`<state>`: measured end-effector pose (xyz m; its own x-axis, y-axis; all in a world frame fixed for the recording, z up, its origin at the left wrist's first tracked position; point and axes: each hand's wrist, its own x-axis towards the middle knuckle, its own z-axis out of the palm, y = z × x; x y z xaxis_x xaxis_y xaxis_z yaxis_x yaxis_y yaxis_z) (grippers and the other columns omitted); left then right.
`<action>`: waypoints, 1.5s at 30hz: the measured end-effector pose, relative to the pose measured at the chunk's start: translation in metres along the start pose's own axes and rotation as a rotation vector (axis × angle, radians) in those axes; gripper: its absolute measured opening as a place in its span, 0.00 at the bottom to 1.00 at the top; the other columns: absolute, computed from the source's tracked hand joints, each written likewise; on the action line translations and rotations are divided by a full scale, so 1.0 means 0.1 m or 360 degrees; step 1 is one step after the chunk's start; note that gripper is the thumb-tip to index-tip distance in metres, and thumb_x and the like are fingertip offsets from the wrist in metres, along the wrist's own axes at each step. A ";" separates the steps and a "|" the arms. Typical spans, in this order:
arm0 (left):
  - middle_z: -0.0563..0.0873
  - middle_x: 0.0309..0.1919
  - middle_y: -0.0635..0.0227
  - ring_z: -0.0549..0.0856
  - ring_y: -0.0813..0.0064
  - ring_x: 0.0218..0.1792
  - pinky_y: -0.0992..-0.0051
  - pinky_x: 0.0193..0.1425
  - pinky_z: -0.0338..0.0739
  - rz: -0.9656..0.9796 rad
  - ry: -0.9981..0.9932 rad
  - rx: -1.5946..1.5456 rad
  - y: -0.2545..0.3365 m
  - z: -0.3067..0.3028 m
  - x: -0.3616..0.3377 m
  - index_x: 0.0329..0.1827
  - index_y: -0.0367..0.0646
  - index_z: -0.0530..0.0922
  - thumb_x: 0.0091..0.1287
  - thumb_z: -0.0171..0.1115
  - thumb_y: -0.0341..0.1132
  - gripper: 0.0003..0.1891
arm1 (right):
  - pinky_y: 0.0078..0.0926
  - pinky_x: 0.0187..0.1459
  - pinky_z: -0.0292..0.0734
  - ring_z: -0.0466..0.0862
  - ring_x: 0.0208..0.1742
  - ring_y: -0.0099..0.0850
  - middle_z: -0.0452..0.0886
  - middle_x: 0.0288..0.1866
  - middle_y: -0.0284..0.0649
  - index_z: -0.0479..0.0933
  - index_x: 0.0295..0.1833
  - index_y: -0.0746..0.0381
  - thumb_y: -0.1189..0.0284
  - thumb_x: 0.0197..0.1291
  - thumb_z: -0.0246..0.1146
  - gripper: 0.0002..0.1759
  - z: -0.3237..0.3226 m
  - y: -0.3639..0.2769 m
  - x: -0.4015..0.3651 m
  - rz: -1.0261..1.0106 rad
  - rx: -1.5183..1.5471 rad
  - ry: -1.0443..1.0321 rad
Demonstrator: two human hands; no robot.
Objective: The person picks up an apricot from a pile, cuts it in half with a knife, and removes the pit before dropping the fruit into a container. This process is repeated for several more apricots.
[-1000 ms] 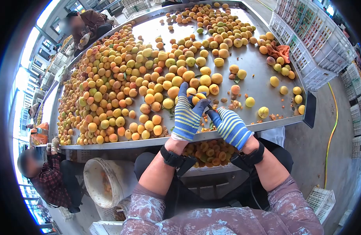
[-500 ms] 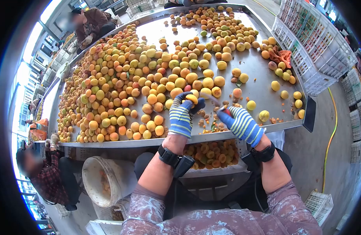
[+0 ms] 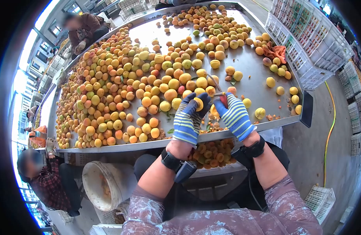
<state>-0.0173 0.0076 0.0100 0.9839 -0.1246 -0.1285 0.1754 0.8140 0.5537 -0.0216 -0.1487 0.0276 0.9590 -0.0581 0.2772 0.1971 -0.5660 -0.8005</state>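
My left hand [image 3: 191, 117], in a blue-and-yellow striped glove with dark fingertips, is closed on an apricot [image 3: 198, 104] above the near edge of the steel table. Just right of it, my right hand [image 3: 236, 116], gloved alike, grips a red-handled tool [image 3: 223, 100]. The tool's thin, curved metal end points up and left over the fruit. An orange apricot piece [image 3: 214, 110] shows between the two hands. Under them, pits and scraps [image 3: 215, 126] lie along the edge. A big heap of whole apricots [image 3: 106, 82] covers the table's left and middle.
Apricot halves fill a crate [image 3: 213, 153] below the table edge. A white bucket [image 3: 121, 184] stands left of my legs. White crates [image 3: 309, 39] are stacked at the right, near an orange cloth [image 3: 275, 53]. Other people sit along the left side. A yellow hose [image 3: 330, 129] crosses the floor.
My hands have come closer together, the left moving right with the apricot. The tool's metal end now points upward instead of toward the left hand. The view has shifted slightly.
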 end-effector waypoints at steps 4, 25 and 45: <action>0.79 0.55 0.53 0.80 0.61 0.56 0.64 0.65 0.74 -0.0286 0.0004 -0.0289 -0.12 -0.15 0.01 0.59 0.38 0.70 0.73 0.50 0.32 0.14 | 0.41 0.32 0.76 0.83 0.32 0.50 0.80 0.27 0.54 0.74 0.39 0.67 0.56 0.62 0.63 0.21 0.17 -0.14 -0.09 -0.0026 -0.0082 -0.0162; 0.82 0.31 0.71 0.82 0.81 0.28 0.81 0.29 0.78 0.0008 0.0091 0.1130 -0.63 -0.06 -0.14 0.40 0.41 0.79 0.72 0.48 0.58 0.26 | 0.14 0.17 0.57 0.64 0.18 0.11 0.66 0.18 0.22 0.71 0.29 0.57 0.52 0.66 0.60 0.20 -0.04 -0.26 0.19 0.0451 0.1598 0.0419; 0.79 0.24 0.75 0.75 0.87 0.25 0.85 0.28 0.70 0.0265 0.0274 0.1126 -0.76 0.00 -0.02 0.36 0.43 0.77 0.75 0.48 0.47 0.18 | 0.14 0.14 0.48 0.58 0.13 0.11 0.59 0.16 0.20 0.73 0.38 0.54 0.58 0.69 0.57 0.12 0.13 -0.25 0.29 0.0473 0.1723 0.0573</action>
<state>-0.0327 -0.0537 -0.0319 0.9901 0.1064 -0.0917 0.0629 0.2477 0.9668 0.0035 -0.1255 0.0489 0.9179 -0.3967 -0.0009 0.2118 0.4919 -0.8445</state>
